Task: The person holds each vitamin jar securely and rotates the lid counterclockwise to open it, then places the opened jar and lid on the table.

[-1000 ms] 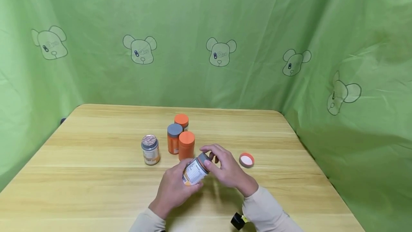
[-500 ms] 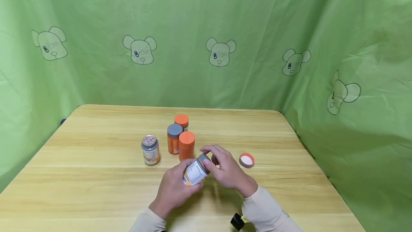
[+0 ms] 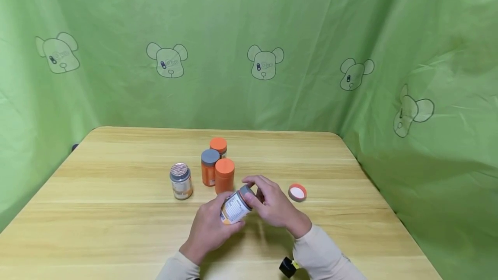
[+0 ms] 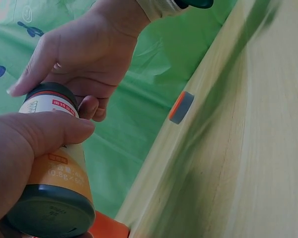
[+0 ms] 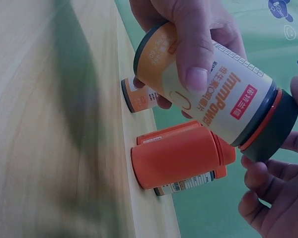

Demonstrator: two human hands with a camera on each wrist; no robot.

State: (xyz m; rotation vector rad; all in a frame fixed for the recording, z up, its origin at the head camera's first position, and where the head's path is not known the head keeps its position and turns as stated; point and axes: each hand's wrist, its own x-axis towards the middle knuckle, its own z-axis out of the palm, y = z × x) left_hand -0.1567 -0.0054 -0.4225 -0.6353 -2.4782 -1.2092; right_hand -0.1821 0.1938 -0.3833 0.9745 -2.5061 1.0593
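Observation:
My left hand grips a pill bottle with a white and orange label, tilted above the table. Its grey cap points toward my right hand, which has its thumb and fingers around it. A thin orange ring shows just below that cap in the right wrist view. Part of the bottle's body is hidden by the left thumb and fingers. Close behind the held bottle stands an orange bottle with an orange cap. To the left, a similar white-labelled bottle stands upright without a cap, its foil seal showing.
Right of the hands, a loose grey and orange cap lies inner side up on the wooden table. A grey-capped orange bottle and an orange-capped bottle stand behind. Green curtains enclose the table.
The right thumb and fingers have shifted slightly around the grey cap. The left hand and the held bottle stay nearly still; the head view has moved a little.

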